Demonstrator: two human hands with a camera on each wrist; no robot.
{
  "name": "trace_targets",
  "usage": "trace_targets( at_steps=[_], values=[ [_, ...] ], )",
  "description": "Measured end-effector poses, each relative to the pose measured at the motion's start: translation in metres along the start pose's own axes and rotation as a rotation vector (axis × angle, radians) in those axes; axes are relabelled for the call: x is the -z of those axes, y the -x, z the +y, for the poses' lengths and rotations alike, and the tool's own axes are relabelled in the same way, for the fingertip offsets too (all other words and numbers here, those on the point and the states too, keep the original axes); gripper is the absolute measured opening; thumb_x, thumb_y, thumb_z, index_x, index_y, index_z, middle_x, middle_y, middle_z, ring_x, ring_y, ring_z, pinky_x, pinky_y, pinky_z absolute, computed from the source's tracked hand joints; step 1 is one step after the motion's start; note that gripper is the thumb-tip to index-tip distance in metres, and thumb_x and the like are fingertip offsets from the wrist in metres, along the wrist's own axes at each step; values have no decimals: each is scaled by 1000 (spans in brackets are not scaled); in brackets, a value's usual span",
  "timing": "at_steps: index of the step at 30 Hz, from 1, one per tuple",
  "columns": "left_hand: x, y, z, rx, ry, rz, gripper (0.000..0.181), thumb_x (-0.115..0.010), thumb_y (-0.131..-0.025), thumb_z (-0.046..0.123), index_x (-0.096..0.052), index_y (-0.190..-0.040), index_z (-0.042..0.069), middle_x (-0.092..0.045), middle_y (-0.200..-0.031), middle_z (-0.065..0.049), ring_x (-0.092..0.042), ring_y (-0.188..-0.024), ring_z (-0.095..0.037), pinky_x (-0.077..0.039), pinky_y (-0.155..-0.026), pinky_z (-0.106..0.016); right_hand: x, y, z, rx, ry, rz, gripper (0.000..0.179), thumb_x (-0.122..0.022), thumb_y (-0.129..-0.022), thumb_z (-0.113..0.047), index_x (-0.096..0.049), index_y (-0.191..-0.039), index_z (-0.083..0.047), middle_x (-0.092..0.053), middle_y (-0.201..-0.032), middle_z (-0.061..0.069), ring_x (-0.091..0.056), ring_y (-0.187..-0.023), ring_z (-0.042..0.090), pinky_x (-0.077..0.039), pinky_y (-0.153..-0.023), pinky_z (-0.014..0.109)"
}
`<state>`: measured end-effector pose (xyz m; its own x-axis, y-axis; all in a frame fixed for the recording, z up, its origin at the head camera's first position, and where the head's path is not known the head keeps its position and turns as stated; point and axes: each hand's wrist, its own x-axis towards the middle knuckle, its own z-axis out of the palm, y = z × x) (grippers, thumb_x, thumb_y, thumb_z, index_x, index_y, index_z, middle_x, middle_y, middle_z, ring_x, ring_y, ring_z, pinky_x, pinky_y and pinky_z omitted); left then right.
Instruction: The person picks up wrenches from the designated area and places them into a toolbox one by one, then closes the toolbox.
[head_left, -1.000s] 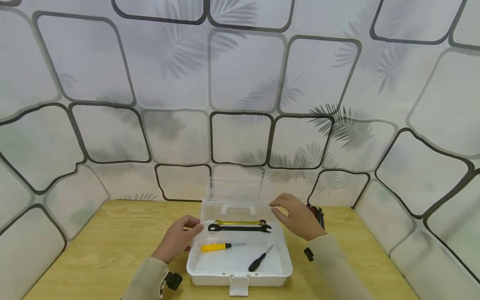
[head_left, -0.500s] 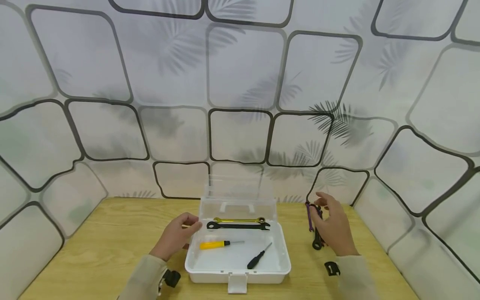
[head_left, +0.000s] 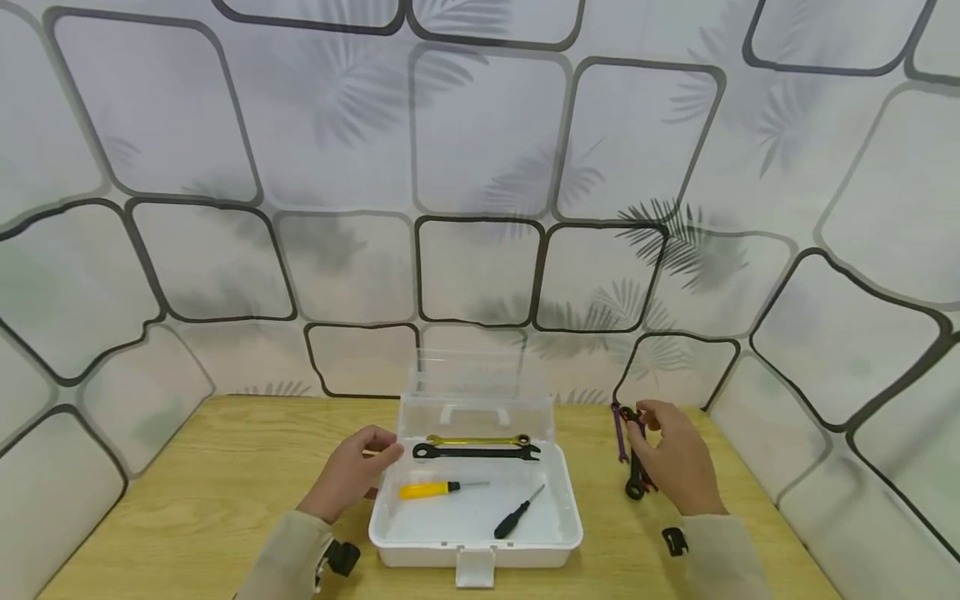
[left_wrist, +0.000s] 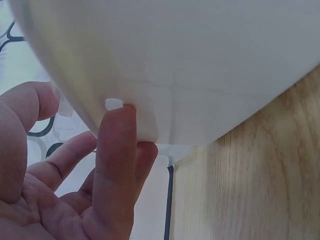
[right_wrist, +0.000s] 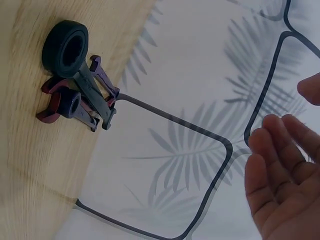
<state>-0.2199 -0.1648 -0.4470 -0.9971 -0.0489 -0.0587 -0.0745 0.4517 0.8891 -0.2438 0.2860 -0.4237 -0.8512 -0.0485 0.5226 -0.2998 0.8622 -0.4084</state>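
An open white toolbox (head_left: 480, 557) stands in the middle of the table. My left hand (head_left: 352, 471) holds its rear left corner, the thumb at the rim and a finger pressed on the outer wall (left_wrist: 200, 65). Inside lie a yellow-handled screwdriver (head_left: 427, 490), a black screwdriver (head_left: 512, 522), a black wrench (head_left: 476, 452) and a gold wrench (head_left: 480, 440). To the right, my right hand (head_left: 678, 458) hovers over a small pile of wrenches, holding nothing, its fingers loosely bent. The pile has a large black ratchet wrench (right_wrist: 65, 49), a purple wrench (right_wrist: 102, 75) and a red one (right_wrist: 47, 110).
The clear lid (head_left: 480, 375) stands raised behind the toolbox. A white latch (head_left: 475, 568) hangs at its front. Patterned cloth walls (head_left: 480, 275) close off the back and sides of the wooden table (head_left: 247, 467).
My right hand has moved right, from beside the raised lid to over the wrench pile, then slightly lower. The left hand has stayed at the toolbox corner.
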Motion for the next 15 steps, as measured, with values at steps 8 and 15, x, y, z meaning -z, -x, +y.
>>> trace_targets(
  at_steps=[8, 15],
  values=[
    [1, 2, 3, -13, -5, 6, 34, -67, -102, 34, -64, -121, 7, -65, -119, -9, -64, -103, -26, -63, -64, -38, -3, 1, 6, -125, 39, -139, 19, -66, -100, -25, -70, -102, -7, -70, -91, 5, -62, -73, 19, -53, -64, 40],
    [0, 2, -2, -26, 24, -11, 32, -66, -102, 33, -64, -122, 8, -65, -117, -8, -64, -104, -25, -63, -65, -39, -9, 8, 15, -195, 44, -262, 16, -66, -99, -23, -67, -93, -8, -63, -76, 1, -53, -58, 16, -44, -51, 34]
  ],
)
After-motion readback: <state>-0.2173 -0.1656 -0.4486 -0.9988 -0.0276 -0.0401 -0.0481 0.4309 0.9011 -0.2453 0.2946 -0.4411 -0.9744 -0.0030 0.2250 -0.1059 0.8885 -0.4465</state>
